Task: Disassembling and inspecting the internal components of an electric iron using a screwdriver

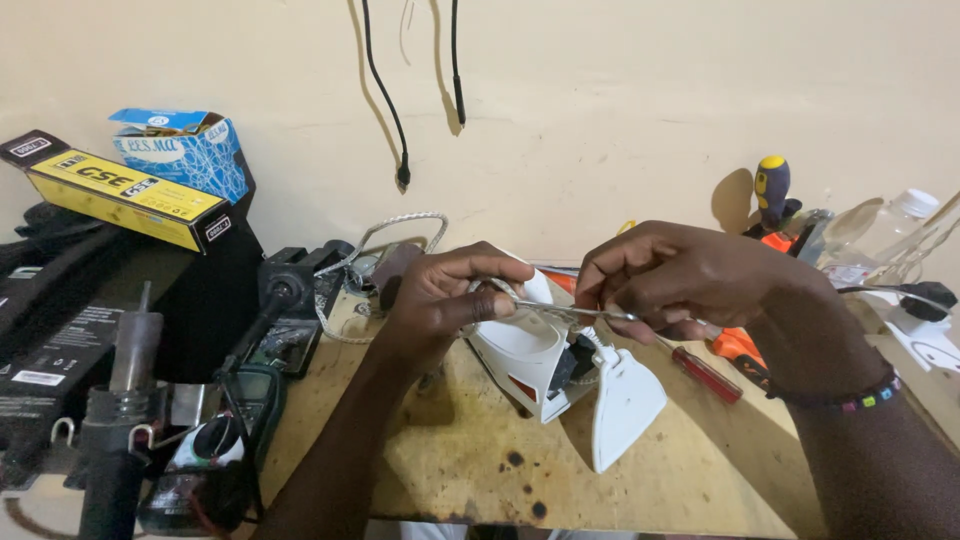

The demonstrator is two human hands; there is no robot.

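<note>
While the left hand (445, 300) curls over the top of the white clothes iron (530, 365), pressing it down on the wooden table (690, 470) so it stays put, the right hand (680, 280) closes its fingers around a thin metal tool (560, 310) whose tip reaches across to the left thumb, above the iron's open rear end. A loose white cover (625, 405) lies just beside the iron, touching it. A red-handled screwdriver (705, 373) lies under the right wrist. To the left crowd a dark meter (215, 450), black boxes, a yellow box (125, 195) and a blue carton (185, 150); a clear plastic bottle (890, 225) stands far right. Two black cables (400, 150) hang on the wall, well apart from the hands.
</note>
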